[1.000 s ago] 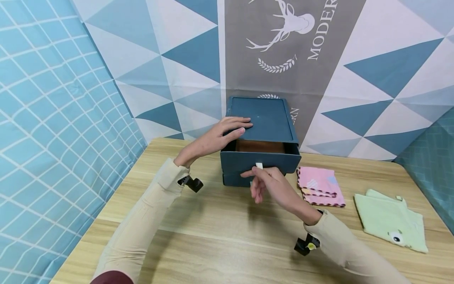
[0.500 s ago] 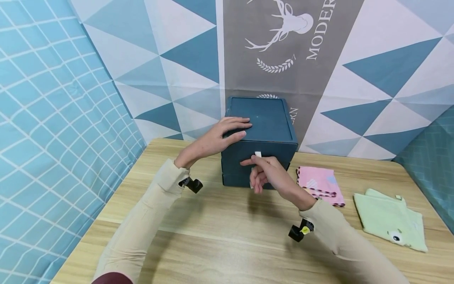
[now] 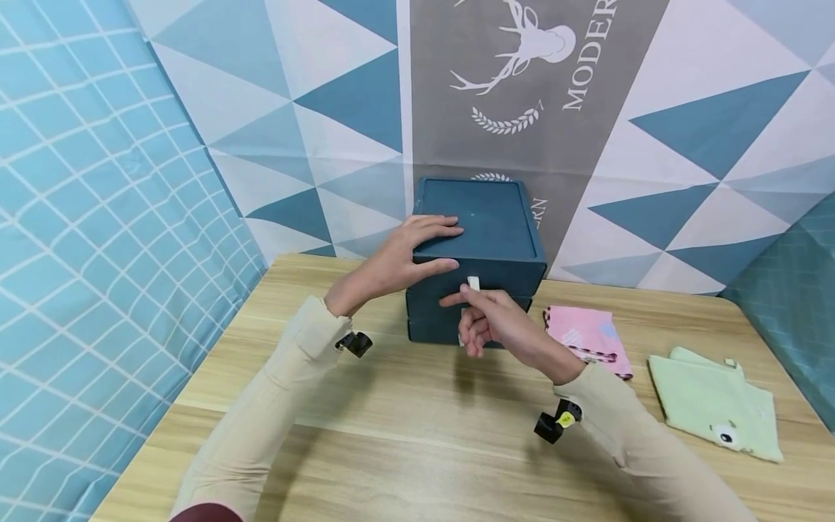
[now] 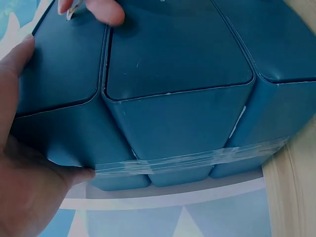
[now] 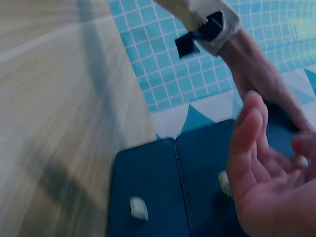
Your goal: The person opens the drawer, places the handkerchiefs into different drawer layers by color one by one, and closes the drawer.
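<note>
A dark blue drawer cabinet (image 3: 483, 217) stands against the patterned backdrop with its drawers pushed in. My left hand (image 3: 407, 254) rests on its top left edge, fingers laid over the lid and thumb at the front. In the left wrist view that thumb side shows beside three stacked drawers, with clear tape (image 4: 217, 156) across the cabinet's side. My right hand (image 3: 499, 326) pinches the white pull tab (image 3: 473, 281) of the top drawer between thumb and index finger. Its index finger points left along the drawer front; the other fingers curl loosely. Lower tabs (image 5: 138, 208) show in the right wrist view.
A folded pink cloth (image 3: 590, 330) with a checked border lies on the wooden table (image 3: 417, 435) right of the cabinet. Farther right lies a light green cloth (image 3: 711, 402) with an eye on it. A blue grid curtain (image 3: 85, 217) hangs along the left side.
The top drawer, partly out a second ago, has slid back into the cabinet with my right hand following it. My left thumb has shifted slightly down over the front edge.
</note>
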Tool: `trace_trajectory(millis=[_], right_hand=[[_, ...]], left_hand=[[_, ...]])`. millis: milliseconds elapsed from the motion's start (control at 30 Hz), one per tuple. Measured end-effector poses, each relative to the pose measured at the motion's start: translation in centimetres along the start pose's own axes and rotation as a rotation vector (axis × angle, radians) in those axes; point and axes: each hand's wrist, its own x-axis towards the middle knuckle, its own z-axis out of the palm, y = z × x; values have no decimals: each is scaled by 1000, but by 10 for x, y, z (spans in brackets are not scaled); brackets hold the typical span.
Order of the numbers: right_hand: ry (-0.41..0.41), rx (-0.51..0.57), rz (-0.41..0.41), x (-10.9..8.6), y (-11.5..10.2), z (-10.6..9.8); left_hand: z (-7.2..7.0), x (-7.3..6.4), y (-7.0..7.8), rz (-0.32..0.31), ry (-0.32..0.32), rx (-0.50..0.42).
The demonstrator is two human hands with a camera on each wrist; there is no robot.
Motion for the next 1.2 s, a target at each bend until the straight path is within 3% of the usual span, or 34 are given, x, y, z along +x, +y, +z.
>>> trace_trajectory(millis=[167, 300, 500, 733, 1000, 1200], right_hand=[[-128, 4, 8, -7, 16, -5], [-151, -24, 63, -9, 35, -6], [-103, 11, 142, -3, 56, -7], [-41, 161, 92, 6, 54, -9], [61, 81, 31, 7, 53, -2], [66, 61, 28, 5, 58, 1]], left_hand=[[0, 0, 0, -3, 10, 3], [0, 0, -1, -1, 20, -2], [0, 0, -2, 0, 24, -12], [1, 0, -2, 8, 31, -19], [0, 0, 0, 11, 48, -42], [1, 0, 0, -8, 41, -26]])
